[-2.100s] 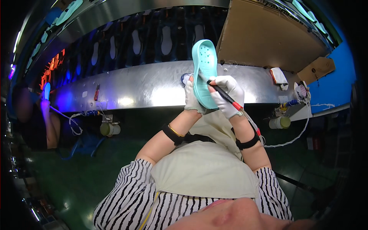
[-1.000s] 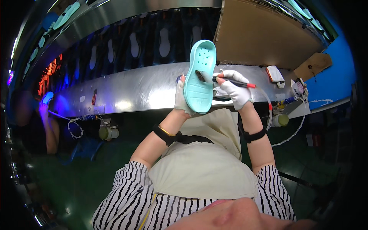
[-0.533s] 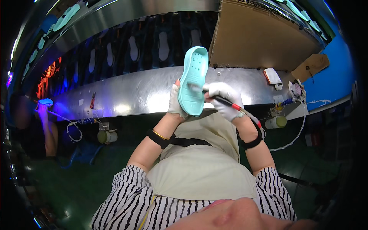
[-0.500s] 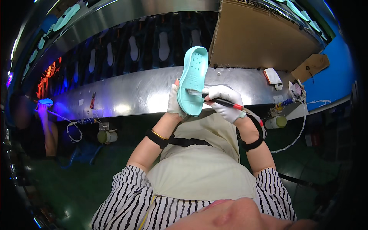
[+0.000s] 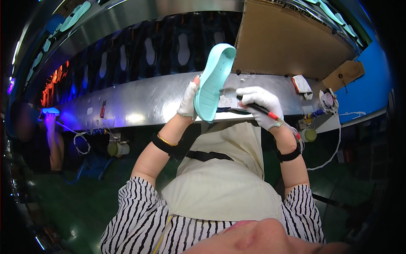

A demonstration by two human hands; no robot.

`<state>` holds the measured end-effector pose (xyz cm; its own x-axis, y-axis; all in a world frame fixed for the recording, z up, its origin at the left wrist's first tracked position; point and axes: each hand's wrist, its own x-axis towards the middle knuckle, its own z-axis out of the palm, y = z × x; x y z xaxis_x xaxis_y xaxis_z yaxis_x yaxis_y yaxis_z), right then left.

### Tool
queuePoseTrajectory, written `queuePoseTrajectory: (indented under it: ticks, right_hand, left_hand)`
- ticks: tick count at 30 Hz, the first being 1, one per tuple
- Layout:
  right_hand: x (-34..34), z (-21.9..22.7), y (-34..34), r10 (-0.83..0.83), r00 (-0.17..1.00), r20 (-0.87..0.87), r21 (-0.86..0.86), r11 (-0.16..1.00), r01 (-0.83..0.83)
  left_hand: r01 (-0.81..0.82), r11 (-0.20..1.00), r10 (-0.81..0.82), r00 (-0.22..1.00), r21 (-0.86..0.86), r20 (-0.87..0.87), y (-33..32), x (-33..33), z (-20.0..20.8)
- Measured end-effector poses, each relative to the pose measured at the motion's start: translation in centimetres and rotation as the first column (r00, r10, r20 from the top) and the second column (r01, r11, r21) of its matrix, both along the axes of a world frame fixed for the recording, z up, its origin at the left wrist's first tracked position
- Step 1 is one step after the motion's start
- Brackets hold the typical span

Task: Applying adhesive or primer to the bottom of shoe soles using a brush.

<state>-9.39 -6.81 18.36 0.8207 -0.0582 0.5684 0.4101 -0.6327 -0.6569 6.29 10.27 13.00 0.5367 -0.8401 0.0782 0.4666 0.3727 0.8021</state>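
A mint-green shoe sole [image 5: 214, 82] is held up at a slant over the bench front, its toe end pointing away and its raised rim toward the left. My left hand [image 5: 189, 101], in a white glove with bare fingertips, grips the sole by its left edge. In my gloved right hand [image 5: 264, 105] is a brush [image 5: 256, 108] with a black handle, a red band and a tube trailing back along the wrist. The brush tip is close to the sole's right edge; I cannot tell whether it touches.
A steel bench [image 5: 156, 95] runs across, with a cardboard panel [image 5: 287, 40] standing behind. Dark holders with pale insoles [image 5: 183, 50] line the back. A folded cloth [image 5: 301, 86] and a red-handled tool [image 5: 102, 109] lie on the bench. Another person's hand [image 5: 49, 118] works at far left.
The brush has drawn back to the right, off the sole's inner face. My left hand has moved slightly left and tilted the sole, its toe end leaning right.
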Motion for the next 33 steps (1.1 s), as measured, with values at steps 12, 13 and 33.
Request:
queuePoseTrajectory:
  ticks: [12, 13, 33]
  right_hand:
    - [-3.1, 1.6, -1.1, -0.016, 0.997, 0.079, -0.04, 0.999, 0.019]
    - [-4.1, 1.8, -1.8, -0.117, 0.99, 0.079, 0.024, 0.993, 0.115]
    - [-7.8, -0.2, -4.5, -0.421, 0.906, 0.044, 0.357, 0.853, 0.38]
  left_hand:
    - [0.093, 0.995, -0.09, 0.995, -0.048, 0.046, -2.2, 3.2, 6.8]
    - [0.128, 0.988, -0.126, 0.992, -0.085, 0.031, -2.9, 3.5, 8.3]
    - [0.564, 0.812, -0.167, 0.474, -0.152, 0.864, -6.9, 3.4, 26.4]
